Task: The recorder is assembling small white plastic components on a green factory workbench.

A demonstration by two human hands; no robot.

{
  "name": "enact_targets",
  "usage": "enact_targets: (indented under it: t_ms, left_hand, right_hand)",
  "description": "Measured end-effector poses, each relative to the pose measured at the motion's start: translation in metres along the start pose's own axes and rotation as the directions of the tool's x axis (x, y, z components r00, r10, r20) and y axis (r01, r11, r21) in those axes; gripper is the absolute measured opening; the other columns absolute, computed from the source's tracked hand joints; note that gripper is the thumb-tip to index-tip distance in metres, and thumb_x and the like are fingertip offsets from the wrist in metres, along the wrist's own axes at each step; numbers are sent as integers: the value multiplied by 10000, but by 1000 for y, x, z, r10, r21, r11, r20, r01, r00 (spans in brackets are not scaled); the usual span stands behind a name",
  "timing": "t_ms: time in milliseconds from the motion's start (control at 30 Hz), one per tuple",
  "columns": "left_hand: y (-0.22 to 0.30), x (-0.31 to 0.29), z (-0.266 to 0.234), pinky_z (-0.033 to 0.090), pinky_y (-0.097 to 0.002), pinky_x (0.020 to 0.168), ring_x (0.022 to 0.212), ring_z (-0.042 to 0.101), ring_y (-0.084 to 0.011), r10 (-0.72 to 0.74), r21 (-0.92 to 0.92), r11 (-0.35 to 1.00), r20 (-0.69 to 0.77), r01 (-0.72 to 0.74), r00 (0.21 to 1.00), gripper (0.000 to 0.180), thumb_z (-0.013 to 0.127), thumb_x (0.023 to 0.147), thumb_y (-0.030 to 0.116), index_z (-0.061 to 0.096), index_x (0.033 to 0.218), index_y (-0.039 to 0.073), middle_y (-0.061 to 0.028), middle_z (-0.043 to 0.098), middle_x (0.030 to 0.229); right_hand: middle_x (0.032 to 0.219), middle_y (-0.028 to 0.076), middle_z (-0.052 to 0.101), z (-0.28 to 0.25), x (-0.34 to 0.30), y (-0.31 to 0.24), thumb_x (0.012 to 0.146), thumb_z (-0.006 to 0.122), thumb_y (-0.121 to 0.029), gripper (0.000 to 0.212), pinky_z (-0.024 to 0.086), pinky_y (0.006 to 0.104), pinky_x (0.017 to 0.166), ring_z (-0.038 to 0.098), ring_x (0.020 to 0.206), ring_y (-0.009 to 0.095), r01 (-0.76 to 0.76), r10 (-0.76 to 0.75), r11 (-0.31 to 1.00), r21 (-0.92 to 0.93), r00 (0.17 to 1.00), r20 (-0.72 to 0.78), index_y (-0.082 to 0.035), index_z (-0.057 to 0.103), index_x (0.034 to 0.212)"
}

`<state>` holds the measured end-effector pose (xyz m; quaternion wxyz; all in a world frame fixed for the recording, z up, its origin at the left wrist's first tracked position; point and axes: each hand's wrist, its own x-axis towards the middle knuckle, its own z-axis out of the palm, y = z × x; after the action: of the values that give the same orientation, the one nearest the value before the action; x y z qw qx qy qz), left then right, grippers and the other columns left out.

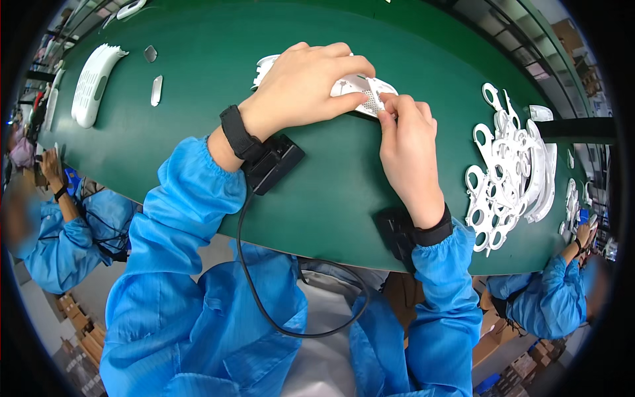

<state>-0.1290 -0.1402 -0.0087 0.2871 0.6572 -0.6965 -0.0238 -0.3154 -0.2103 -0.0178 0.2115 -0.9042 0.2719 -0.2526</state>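
Blue sleeves reach over the green counter (317, 198). At its far middle, the left hand (304, 86) closes over a white plastic shell (367, 89), while the right hand (407, 149) pinches its near edge. Hard pinching could crack it or shove it toward the white frame pile (509, 172) right of it.

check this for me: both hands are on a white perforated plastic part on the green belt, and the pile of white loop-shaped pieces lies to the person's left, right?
Not quite. The head view shows the pile of white loop-shaped pieces on the person's right. The left hand and right hand are indeed on the white perforated part on the green belt.
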Motion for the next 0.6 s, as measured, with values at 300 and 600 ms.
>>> enact_targets:
  t_ms: [300, 600]
  left_hand:
    - [2, -1, -2, 447, -348, 740, 787, 572, -243, 5, 27, 1000, 30, -6, 1000, 238, 674, 819, 306, 696, 990, 143, -28, 604, 994]
    - [2, -3, -1, 433, -351, 753, 811, 580, -230, 49, 85, 995, 44, -53, 998, 219, 651, 844, 289, 710, 1001, 149, -36, 605, 966]
  right_hand:
    - [999, 131, 668, -4, 0, 8, 855, 576, -20, 181, 392, 399, 793, 566, 949, 289, 110, -105, 987, -115, 993, 50, 20, 580, 1031]
    - [1061, 140, 657, -21, 3, 2, 789, 584, -20, 309, 387, 418, 848, 553, 1039, 298, 72, -64, 997, -40, 983, 173, 54, 570, 1089]
